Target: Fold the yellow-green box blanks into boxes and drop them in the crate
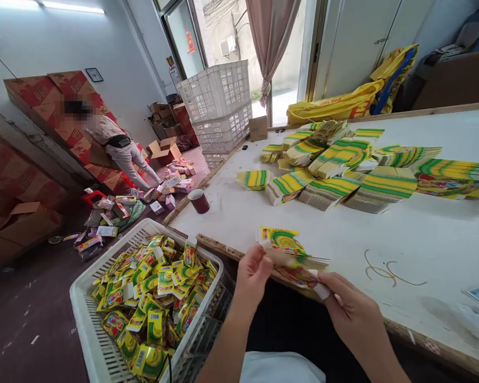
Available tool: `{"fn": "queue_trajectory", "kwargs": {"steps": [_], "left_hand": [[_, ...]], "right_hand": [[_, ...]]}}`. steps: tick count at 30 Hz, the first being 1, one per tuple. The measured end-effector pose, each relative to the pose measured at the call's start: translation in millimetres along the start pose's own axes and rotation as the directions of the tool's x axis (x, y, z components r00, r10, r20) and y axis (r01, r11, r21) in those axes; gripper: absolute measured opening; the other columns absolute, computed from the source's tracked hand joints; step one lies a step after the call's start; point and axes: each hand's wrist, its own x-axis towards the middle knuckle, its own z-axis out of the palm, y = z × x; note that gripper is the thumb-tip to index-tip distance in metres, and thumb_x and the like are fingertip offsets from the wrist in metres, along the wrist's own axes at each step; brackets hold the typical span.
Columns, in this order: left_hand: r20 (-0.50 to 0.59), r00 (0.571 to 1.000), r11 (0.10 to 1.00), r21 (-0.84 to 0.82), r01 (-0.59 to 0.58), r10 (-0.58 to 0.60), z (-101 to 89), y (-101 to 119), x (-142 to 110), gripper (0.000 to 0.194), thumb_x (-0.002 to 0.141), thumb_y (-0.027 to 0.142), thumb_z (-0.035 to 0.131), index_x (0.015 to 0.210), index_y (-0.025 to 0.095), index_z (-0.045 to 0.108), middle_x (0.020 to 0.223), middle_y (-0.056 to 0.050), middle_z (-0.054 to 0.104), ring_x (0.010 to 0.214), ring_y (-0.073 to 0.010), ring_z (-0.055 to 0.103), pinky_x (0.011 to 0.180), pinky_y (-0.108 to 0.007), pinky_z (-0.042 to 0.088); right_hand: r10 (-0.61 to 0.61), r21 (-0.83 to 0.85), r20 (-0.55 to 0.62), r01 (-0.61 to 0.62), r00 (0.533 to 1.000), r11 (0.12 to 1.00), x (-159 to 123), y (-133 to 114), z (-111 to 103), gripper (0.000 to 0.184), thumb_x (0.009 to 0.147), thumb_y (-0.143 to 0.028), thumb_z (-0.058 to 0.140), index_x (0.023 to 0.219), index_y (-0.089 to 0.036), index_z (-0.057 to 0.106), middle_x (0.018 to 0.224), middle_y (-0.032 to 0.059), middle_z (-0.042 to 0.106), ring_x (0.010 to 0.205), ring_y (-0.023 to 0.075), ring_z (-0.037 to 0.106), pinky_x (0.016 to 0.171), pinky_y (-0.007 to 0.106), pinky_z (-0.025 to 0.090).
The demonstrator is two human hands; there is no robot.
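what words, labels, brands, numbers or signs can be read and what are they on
No text reads clearly.
Red cartons: pale lettering, too blurred.
Yellow sack: red lettering, unclear.
Packets in white basket: lettering and barcodes, too small.
Held packet: printing, blurred.
Red sign on glass: unreadable.

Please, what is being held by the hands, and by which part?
A motion-blurred printed carton, held at opposite ends: left hand at one, right hand at the other.
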Motion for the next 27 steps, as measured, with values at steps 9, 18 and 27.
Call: {"fn": "queue_trajectory", "kwargs": {"steps": [9, 18, 27], "left_hand": [[0.404, 0.893, 0.784, 0.612, -0.104, -0.197, -0.5, 11.8, 1.6, 0.084, 0.049, 0.036, 0.087, 0.124, 0.022, 0.053, 0.111, -0.009, 0.066, 0.102, -0.0300, 0.062, 0.089, -0.042, 0.049], [0.392, 0.909, 0.631, 0.743, -0.223, -0.140, 4.3, -2.5, -10.2, 0.074, 0.058, 0.029, 0.079, 0.124, 0.020, 0.047, 0.112, -0.009, 0.065, 0.100, -0.0298, 0.064, 0.086, -0.042, 0.052], [0.405, 0.914, 0.400, 0.833, -0.383, 0.033, 0.1, -21.1, -16.7, 0.070, 0.060, 0.033, 0.080, 0.120, 0.018, 0.047, 0.106, -0.010, 0.060, 0.094, -0.0281, 0.062, 0.080, -0.043, 0.054]], "right_hand": [[-0.423, -0.231, 0.058, 0.425, 0.904, 0.875, 3.8, -14.0, -12.4, 0.036, 0.084, -0.009, 0.052, 0.106, -0.035, 0.065, 0.111, -0.0020, 0.071, 0.116, 0.0227, 0.056, 0.112, 0.045, 0.027], [0.516, 0.602, 0.269, -0.560, 0.813, 0.569, -5.5, -26.7, 16.7, 0.055, 0.082, -0.056, 0.057, 0.129, -0.027, 0.056, 0.133, 0.0083, 0.060, 0.120, 0.0300, 0.057, 0.095, 0.042, 0.051], [0.540, 0.452, 0.286, -0.608, 0.792, 0.653, -1.8, -17.2, 13.1, 0.047, 0.069, -0.059, 0.069, 0.090, -0.018, 0.073, 0.092, 0.0108, 0.075, 0.089, 0.0313, 0.068, 0.078, 0.040, 0.056]]}}
